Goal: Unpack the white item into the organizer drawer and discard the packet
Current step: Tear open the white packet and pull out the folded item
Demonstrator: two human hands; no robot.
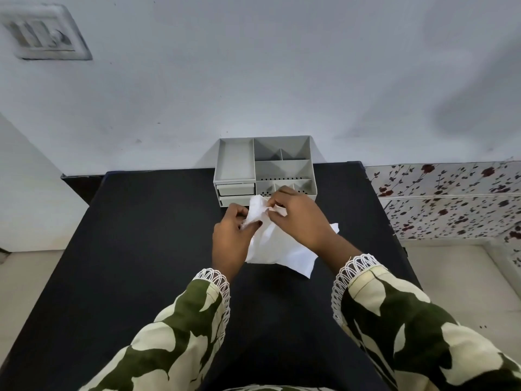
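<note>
White packet (277, 249) just in front of the organizer (265, 167), its crumpled top pinched by left hand (231, 238) and right hand (298, 218): opening step; next, likely tear wider, drawers looking shut.

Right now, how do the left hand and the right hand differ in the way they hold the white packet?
The left hand pinches the white packet at its crumpled top edge from the left, while the right hand grips that edge from the right and reaches over the packet's body. The left hand lies nearer the camera; the right lies nearer the organizer. Both grip the packet.
</note>
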